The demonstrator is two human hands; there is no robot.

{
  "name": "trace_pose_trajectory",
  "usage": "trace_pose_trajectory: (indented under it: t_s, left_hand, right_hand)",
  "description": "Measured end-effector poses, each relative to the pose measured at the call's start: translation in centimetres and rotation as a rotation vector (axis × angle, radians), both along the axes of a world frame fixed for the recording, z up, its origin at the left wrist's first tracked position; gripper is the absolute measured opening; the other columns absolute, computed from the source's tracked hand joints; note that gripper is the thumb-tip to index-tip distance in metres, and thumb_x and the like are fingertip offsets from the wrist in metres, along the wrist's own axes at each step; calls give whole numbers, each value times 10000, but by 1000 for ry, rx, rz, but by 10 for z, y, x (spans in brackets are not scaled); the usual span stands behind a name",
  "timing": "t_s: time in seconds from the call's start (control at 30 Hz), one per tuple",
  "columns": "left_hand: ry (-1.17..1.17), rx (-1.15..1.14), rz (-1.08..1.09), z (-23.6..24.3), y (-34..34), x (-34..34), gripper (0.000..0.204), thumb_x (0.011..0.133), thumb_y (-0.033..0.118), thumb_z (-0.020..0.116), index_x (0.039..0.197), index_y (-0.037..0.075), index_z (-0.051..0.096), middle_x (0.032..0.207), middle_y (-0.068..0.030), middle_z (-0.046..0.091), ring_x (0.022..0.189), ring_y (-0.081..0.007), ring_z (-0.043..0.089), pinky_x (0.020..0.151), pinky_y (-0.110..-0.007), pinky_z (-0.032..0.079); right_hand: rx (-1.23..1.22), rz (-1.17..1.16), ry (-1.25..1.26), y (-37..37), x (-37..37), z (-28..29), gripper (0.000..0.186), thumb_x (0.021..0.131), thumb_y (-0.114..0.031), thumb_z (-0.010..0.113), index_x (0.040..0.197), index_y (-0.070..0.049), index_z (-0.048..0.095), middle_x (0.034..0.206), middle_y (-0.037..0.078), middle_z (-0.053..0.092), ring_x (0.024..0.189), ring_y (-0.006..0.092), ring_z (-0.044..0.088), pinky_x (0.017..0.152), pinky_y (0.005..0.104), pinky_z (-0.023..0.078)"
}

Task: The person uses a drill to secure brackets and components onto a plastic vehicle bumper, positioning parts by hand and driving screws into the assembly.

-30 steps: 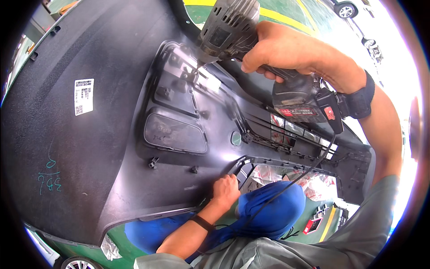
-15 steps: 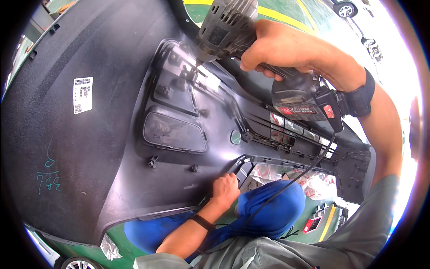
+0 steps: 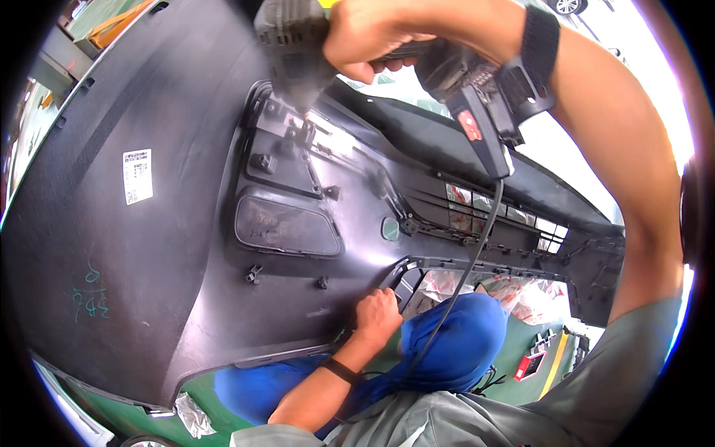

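Power drill (image 3: pixel 290 59) is pointing down at 11 o'clock, right hand (image 3: pixel 365 37) gripping it, left hand (image 3: pixel 378 316) gripping the black panel (image 3: pixel 290 309) at 6; tilting could be risking skids and scratches.

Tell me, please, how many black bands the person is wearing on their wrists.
2: a narrow band behind the left hand, and a wider band behind the right hand, which grips the power drill. Any under the sleeves would be hidden.
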State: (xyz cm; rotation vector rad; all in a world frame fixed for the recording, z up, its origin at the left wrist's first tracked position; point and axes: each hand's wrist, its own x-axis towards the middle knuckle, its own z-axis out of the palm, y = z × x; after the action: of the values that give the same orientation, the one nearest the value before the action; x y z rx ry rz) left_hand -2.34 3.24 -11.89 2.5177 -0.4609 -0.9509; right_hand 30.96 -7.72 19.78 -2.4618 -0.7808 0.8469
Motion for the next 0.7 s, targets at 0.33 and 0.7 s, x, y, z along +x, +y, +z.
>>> trace_pose_trajectory:
  t_s: [0.33,0.7]
  left_hand:
    - [48,12,11,5,-6,1,316,823,280,742,985,27,645,957,-172,702,892,-350,714,796,-446,572]
    - [-1,-32,36,8,-3,0,202,828,207,632,918,27,624,885,-179,694,809,-362,714,728,-458,581]
  right_hand:
    - [-366,-388,41,40,4,9,122,689,-174,631,720,-60,666,661,85,578,642,232,530,583,385,401]
    - [-231,-245,66,16,13,-11,93,648,-164,627,686,-79,627,665,92,549,633,250,507,589,399,394]
